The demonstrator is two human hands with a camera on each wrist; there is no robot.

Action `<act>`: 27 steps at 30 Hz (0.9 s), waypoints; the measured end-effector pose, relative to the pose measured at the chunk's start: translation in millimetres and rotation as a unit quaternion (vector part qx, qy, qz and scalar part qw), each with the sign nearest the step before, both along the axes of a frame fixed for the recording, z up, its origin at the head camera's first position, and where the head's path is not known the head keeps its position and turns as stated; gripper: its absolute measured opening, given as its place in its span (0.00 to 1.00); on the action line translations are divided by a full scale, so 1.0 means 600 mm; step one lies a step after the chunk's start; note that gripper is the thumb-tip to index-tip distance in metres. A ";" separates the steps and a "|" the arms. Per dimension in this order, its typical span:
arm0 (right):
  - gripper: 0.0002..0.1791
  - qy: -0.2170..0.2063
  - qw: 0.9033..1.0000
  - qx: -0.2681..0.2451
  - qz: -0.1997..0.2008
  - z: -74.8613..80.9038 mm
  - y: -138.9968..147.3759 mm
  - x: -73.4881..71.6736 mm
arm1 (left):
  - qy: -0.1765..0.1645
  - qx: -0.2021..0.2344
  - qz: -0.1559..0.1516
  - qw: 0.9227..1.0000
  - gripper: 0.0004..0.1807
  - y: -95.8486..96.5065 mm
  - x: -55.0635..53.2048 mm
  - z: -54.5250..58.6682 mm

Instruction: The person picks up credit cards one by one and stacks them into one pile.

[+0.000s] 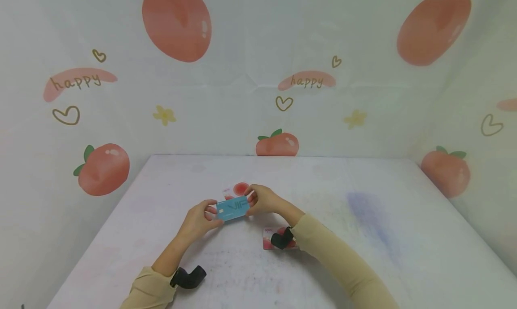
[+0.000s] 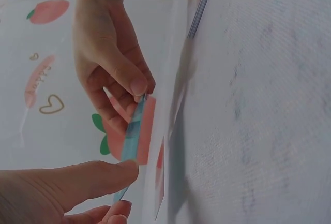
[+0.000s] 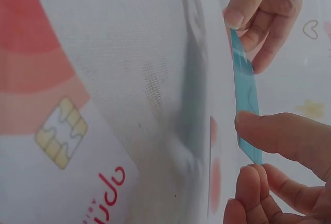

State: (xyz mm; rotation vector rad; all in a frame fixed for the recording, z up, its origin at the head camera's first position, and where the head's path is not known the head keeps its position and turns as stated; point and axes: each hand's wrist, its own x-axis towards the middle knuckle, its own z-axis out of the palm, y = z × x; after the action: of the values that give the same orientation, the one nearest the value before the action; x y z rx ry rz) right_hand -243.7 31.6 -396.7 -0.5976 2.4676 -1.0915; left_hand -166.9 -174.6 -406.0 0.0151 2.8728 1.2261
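Observation:
A light blue card [image 1: 233, 209], with a chip and large letters on its face, is held up off the table between both hands. My left hand [image 1: 199, 219] pinches its left end between thumb and fingers. The opposite end is pinched by my right hand [image 1: 264, 200]. In the left wrist view the blue card [image 2: 133, 136] appears nearly edge-on, raised from the tabletop. Just behind it on the table lies a red-and-white card [image 1: 241, 188], partly covered by the blue card and the right hand.
Another red-and-white card [image 1: 268, 242] lies under the right wrist; its chip and lettering show large in the right wrist view. Black curved mounts [image 1: 189, 277] sit at both cuffs. A white table [image 1: 226, 273] spreads out before a fruit-printed backdrop [image 1: 238, 111].

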 end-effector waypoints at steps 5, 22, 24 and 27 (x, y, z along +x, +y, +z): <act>0.27 0.010 1.000 -0.008 0.000 0.001 0.008 0.001 | -0.002 0.006 -0.006 1.000 0.31 0.000 -0.001 -0.002; 0.27 0.026 0.999 -0.029 0.016 0.003 0.036 0.014 | 0.000 0.026 -0.029 0.999 0.32 0.009 0.005 0.007; 0.28 0.027 0.999 -0.032 0.018 0.003 0.038 0.016 | 0.000 0.027 -0.029 0.999 0.32 0.010 0.006 0.009; 0.28 0.028 0.999 -0.034 0.017 0.004 0.040 0.019 | 0.000 0.028 -0.031 0.999 0.31 0.011 0.004 0.008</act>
State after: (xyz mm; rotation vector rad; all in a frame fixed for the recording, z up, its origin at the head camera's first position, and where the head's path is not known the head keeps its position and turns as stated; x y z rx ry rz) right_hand -232.5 55.3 -394.6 -0.6986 2.4666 -1.1646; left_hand -164.3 -167.9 -401.2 0.1034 2.8148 1.2957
